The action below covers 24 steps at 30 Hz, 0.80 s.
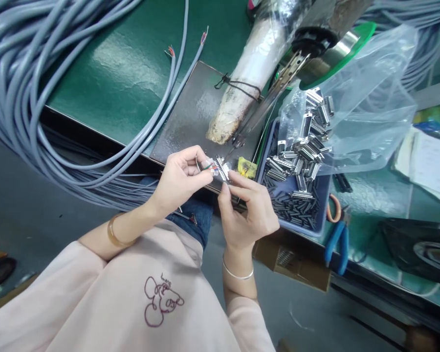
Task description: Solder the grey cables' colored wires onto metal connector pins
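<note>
My left hand [181,177] is closed in a pinch on the stripped end of a grey cable, with thin coloured wires [209,167] showing at its fingertips. My right hand [248,210] pinches a small metal connector [223,169] right against those wires. Both hands meet just over the front edge of a dark metal plate [190,115] on the green bench. A tape-wrapped tool [244,85] with a thin metal tip points down toward the connector from above.
Thick bundles of grey cable [25,73] lie at the left. A blue tray [300,205] of metal connectors and a clear plastic bag [355,93] sit to the right. Blue-handled pliers [337,239] lie beside the tray, and a yellow scrap [247,167] rests by the hands.
</note>
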Motion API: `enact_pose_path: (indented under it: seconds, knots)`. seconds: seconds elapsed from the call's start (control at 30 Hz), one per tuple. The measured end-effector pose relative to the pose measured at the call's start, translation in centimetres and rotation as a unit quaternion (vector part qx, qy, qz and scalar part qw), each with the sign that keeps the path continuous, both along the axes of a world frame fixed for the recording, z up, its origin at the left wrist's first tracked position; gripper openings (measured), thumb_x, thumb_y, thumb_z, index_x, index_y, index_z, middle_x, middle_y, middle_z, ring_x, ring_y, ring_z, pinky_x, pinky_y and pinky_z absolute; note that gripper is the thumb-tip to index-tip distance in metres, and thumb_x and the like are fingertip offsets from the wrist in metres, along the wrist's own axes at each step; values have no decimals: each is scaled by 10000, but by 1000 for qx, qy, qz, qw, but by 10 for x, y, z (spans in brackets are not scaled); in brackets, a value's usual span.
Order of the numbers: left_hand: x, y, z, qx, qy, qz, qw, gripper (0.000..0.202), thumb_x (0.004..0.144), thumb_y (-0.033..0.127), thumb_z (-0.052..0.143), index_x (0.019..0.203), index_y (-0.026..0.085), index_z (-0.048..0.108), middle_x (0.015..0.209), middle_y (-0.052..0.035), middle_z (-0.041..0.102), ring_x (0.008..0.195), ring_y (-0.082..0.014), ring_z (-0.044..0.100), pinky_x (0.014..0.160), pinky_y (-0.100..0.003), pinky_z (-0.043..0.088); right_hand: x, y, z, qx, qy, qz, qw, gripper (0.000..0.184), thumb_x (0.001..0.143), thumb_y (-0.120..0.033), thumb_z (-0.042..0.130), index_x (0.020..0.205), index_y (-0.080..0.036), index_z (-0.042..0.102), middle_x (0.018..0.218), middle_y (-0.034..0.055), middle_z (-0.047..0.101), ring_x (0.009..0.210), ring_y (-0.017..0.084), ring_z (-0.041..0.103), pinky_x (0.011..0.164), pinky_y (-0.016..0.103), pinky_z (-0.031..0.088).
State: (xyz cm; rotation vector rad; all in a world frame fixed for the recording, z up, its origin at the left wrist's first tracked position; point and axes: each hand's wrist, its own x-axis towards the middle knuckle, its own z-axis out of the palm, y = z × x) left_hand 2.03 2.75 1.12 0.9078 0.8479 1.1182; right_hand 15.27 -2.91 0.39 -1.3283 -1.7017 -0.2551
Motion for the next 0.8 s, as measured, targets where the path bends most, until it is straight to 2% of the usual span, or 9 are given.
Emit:
enact_pose_path:
  seconds: [0.2, 0.3, 0.43, 0.53, 0.67, 0.8]
  knots:
    - [-2, -6, -2, 4, -1, -5, 1000, 186, 682, 109, 718, 692, 162, 540, 628, 61, 570, 459, -6, 430, 419, -123, 346, -2, -3, -2, 34, -12, -12, 999, 152, 853, -87, 749, 866, -202, 651, 947, 21, 810, 837, 132, 780, 768, 231, 627]
    - [-4, -10, -1, -1, -15, -5, 1000, 193, 702, 133, 745, 760, 165, 564, 638, 58, 594, 455, -10, 445, 422, -124, 360, -6, -5, -2, 8, 83, -23, 996, 154, 847, -83, 749, 833, -206, 658, 907, 3, 801, 824, 128, 774, 749, 240, 630]
    - [-8, -15, 1, -11, -28, -26, 999, 226, 713, 180, 780, 748, 165, 557, 645, 47, 599, 463, -16, 453, 433, -131, 382, -8, -8, -1, -72, 240, -18, 968, 109, 871, -166, 739, 805, -202, 660, 876, 5, 781, 815, 153, 773, 664, 260, 632]
    - [-10, -16, 1, -9, -29, -40, 999, 215, 704, 188, 784, 733, 158, 572, 682, 27, 629, 501, -30, 497, 459, -140, 416, -7, -8, 0, -101, 290, -9, 952, 119, 873, -193, 743, 789, -197, 659, 872, 3, 778, 783, 146, 771, 640, 248, 622]
    - [-8, -15, -2, 2, -12, -20, 1000, 191, 679, 157, 769, 702, 154, 579, 697, 23, 642, 542, -37, 517, 494, -142, 433, -6, -7, 0, -93, 262, 1, 961, 111, 866, -165, 746, 801, -207, 666, 884, -11, 778, 822, 131, 765, 672, 235, 611]
    - [-3, -12, -2, 7, 7, 17, 1000, 186, 663, 142, 739, 673, 161, 554, 684, 27, 628, 583, -54, 550, 540, -152, 467, -6, -5, -2, -72, 190, 13, 979, 107, 877, -129, 719, 840, -217, 671, 946, -2, 781, 893, 145, 761, 792, 309, 638]
